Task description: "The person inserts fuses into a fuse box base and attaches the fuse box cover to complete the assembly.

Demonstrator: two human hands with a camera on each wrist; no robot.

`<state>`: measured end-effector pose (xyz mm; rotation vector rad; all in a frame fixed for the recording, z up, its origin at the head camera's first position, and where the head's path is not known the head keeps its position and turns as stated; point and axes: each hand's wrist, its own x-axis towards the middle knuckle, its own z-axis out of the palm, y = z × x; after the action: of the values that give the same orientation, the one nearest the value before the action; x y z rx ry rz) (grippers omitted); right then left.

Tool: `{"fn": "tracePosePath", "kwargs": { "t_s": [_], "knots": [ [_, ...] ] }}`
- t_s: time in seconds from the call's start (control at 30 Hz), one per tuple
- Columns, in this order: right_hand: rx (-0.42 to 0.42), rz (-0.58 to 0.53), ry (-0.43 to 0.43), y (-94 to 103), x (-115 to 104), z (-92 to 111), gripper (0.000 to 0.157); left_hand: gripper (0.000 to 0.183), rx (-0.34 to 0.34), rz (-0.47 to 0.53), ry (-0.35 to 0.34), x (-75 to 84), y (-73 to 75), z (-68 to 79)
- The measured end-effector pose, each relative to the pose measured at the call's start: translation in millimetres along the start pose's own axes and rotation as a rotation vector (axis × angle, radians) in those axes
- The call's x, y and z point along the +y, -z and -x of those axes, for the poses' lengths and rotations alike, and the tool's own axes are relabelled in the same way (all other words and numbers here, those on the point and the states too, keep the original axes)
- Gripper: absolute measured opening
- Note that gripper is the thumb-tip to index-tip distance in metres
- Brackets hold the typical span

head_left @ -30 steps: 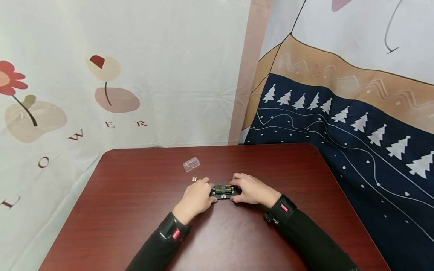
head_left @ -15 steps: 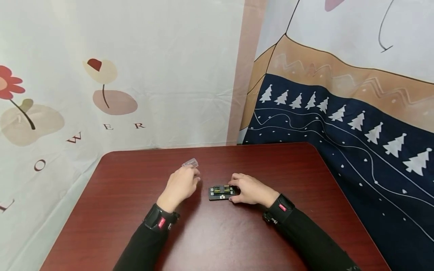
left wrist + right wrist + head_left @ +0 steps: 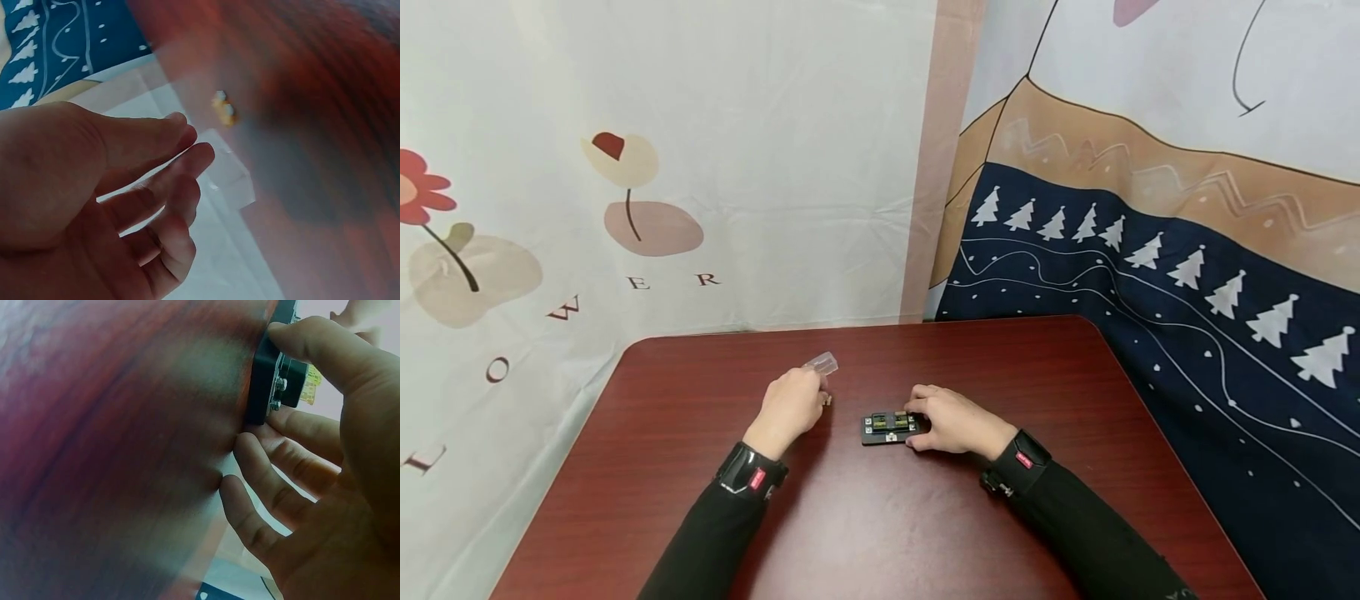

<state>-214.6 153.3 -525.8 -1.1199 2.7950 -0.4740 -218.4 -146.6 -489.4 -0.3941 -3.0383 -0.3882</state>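
Observation:
My right hand (image 3: 958, 423) grips the right end of a black block with screw terminals (image 3: 880, 429) between thumb and fingers. Yellow-green pieces sit in its raised middle, and the right wrist view shows metal screws on the black block (image 3: 265, 384). To its left, my left hand (image 3: 788, 408) is low over the table with its thumb and index fingertips (image 3: 203, 153) close together. Just beyond those fingertips lies a small gold-and-silver piece (image 3: 224, 111), blurred. A clear plastic box-shaped cover (image 3: 825, 362) rests behind the left hand, partly hidden by it.
Everything lies on a reddish-brown table (image 3: 985, 525) with rounded far corners. A pale printed curtain (image 3: 790, 167) hangs behind it, and a dark blue cloth with white trees (image 3: 1150, 350) hangs at the right.
The left hand has let go of the black block and moved left to the small gold-and-silver piece, drawing slightly back from the clear cover. The right hand has kept its grip.

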Motion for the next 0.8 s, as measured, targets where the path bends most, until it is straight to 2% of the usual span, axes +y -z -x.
{"fn": "tracePosePath", "kwargs": {
  "t_s": [0.33,0.8],
  "knots": [
    [-0.007,-0.009,0.005,1.2,-3,3,0.047,0.009,0.009,-0.019,-0.043,-3.8,-12.8,-3.7],
    [-0.014,-0.003,0.005,2.5,-4,6,0.049,0.011,0.053,-0.060,-0.063,-4.1,-15.3,-2.5]
  ]
}}
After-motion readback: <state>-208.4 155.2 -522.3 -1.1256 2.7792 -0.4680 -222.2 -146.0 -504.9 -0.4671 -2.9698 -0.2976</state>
